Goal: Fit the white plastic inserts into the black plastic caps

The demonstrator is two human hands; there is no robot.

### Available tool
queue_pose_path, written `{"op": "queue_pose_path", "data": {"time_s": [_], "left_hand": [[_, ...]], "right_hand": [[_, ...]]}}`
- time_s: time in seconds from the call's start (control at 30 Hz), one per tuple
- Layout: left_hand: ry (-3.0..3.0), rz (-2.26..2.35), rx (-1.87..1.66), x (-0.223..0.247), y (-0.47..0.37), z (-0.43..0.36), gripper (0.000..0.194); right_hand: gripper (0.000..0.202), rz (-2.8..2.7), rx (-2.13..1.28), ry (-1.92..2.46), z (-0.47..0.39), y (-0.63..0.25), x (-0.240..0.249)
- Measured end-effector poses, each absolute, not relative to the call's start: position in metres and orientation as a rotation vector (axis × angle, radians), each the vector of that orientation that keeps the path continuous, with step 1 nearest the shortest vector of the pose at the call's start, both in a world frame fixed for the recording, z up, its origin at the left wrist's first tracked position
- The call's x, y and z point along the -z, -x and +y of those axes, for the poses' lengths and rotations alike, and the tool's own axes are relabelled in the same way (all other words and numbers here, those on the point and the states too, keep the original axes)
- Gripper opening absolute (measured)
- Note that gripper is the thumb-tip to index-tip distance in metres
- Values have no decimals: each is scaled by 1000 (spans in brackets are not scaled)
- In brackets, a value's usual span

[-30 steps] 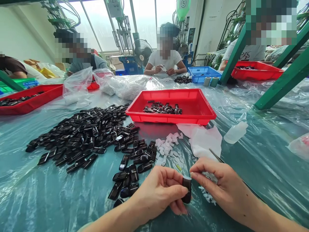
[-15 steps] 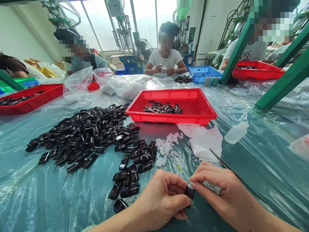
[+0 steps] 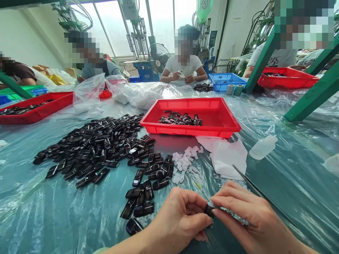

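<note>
black piece in hand: a small, dark, glossy piece (image 3: 209,211) with a pale end was held low above the desk (image 3: 87,222), in front of the wearer.
left hand: the left hand (image 3: 186,218) was clamped on that piece, thumb in front and fingers curled behind.
right hand: the right hand (image 3: 242,211) met it at the pale end, thumb and fingertips close together; i could not tell whether they pinched anything of their own.
heap: a broad pile of black pieces (image 3: 97,148) spread over the desk to the left, with a few stragglers near the left wrist.
red tray: beyond the hands stood a red tray (image 3: 193,132), holding a much smaller batch of black pieces (image 3: 181,119).
white bits: a scatter of small white pieces (image 3: 184,160) lay between heap and white sheet (image 3: 230,157).
slender tool: a thin, pointed dark tool (image 3: 251,185) rested just beyond the right hand, near a pale bottle (image 3: 263,147).
across the desk: another person (image 3: 182,67) sat working with both hands raised.
progress: the work seemed well short of finished, one piece in hand and many lying loose; which were done, i could not tell.
</note>
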State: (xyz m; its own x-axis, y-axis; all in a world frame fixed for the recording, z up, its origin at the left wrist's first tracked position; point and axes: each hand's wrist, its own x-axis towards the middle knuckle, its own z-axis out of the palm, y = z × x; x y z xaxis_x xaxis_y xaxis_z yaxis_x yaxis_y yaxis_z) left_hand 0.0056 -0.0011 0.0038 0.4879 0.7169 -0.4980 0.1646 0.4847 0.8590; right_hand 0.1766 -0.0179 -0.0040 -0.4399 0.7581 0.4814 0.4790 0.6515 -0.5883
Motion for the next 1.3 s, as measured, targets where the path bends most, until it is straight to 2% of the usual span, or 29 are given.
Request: {"op": "queue_pose_path", "data": {"time_s": [0.63,0.83,1.0,1.23,1.3], "left_hand": [[-1139,1071,-438,4,-7,-8,13],[-1091,1056,-490,-2,-8,-3,13],[-1077,1147,-653,-34,1,21,21],[-1319,1336,-795,-81,3,96,9],[-1371,1384,-822,-87,-4,122,15]], "right_hand": [[24,-2243,-37,1018,-26,-169,9],[17,-2137,-243,1029,-22,-171,8],[33,-2042,-311,1098,-19,-176,6],[24,-2161,-414,1082,-20,-178,8],[24,-2168,-423,1062,-20,-178,9]]}}
